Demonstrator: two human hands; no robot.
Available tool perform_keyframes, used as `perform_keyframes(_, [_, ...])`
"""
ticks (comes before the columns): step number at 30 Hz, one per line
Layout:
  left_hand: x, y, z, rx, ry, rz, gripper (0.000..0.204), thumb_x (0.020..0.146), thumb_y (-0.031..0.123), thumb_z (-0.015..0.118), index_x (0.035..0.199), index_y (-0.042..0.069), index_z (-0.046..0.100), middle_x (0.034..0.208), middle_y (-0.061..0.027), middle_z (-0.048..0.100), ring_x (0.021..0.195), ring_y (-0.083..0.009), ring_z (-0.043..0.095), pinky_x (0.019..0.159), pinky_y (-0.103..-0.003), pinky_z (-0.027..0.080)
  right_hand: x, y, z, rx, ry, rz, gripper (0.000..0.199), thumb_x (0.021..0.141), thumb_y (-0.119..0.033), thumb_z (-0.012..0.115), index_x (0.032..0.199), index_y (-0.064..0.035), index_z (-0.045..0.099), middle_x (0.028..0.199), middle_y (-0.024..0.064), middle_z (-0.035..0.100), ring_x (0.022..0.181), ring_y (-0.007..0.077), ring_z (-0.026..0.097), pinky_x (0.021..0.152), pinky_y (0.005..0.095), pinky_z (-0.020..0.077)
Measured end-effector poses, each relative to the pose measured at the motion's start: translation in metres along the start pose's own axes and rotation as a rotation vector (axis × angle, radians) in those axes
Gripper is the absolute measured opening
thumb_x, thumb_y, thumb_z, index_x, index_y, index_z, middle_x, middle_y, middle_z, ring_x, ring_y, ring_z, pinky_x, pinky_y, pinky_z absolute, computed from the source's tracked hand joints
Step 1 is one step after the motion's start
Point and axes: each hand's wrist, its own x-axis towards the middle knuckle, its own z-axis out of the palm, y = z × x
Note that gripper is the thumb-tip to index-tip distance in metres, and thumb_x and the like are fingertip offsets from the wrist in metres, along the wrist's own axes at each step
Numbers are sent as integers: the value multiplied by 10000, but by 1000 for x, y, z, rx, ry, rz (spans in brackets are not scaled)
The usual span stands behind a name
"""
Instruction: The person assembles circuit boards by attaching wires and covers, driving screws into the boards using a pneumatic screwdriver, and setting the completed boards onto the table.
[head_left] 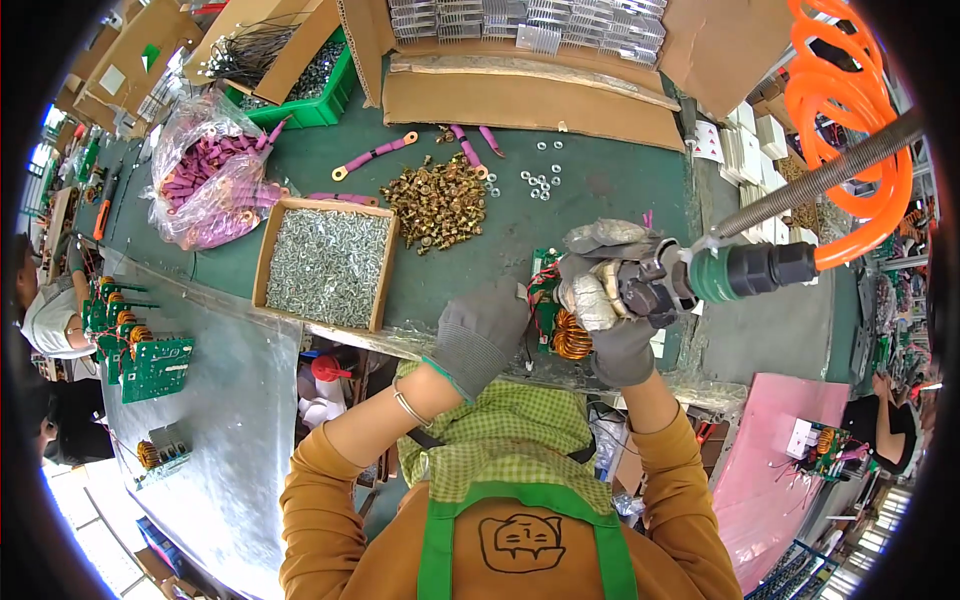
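Note:
At the front edge of the bench lies a green circuit board (pixel 544 262) with red wires and a copper-wound coil (pixel 572 336). My left hand (pixel 484 332), in a grey glove, is closed at the board's left edge; its fingertips are partly hidden. A tape-wrapped air screwdriver (pixel 655 285) lies across the board's right side, and my gloved right hand (pixel 622 352) is wrapped round it. The tool's tip and the spot beneath it are out of sight. An orange coiled hose (pixel 870 215) runs from its back end.
Left of the board stand a shallow box of small screws (pixel 325 262), a heap of brass-coloured fasteners (pixel 436 205) and a bag of purple cable lugs (pixel 215 170). Loose nuts (pixel 541 182) lie farther back. A carton of metal parts (pixel 530 105) closes off the far side. A metal spring (pixel 815 180) slants overhead.

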Motion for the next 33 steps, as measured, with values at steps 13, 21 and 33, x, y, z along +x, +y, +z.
perform_keyframes(13, [2,-10,-34,-350,-210,-25,140,790,175,667,898,101,717,960,-140,639,883,-300,671,723,-402,550,16,10,-5,-84,13,17,405,906,-65,595,1293,-67,473,1034,67,610,857,200,637,702,351,556])
perform_keyframes(21, [-23,-47,-8,-129,-116,-87,113,769,169,643,782,57,659,857,-136,671,788,-281,681,625,-393,548,79,-73,-58,-92,81,-185,62,989,-149,538,930,-129,538,536,-23,332,403,100,276,406,293,307])
perform_keyframes(33, [-61,-152,-55,-88,63,-342,329,778,305,709,1023,102,624,1040,-136,572,993,-337,616,811,-461,511,149,-32,-273,-531,14,-160,146,986,-142,518,1124,-97,501,848,36,509,720,146,491,667,318,422])
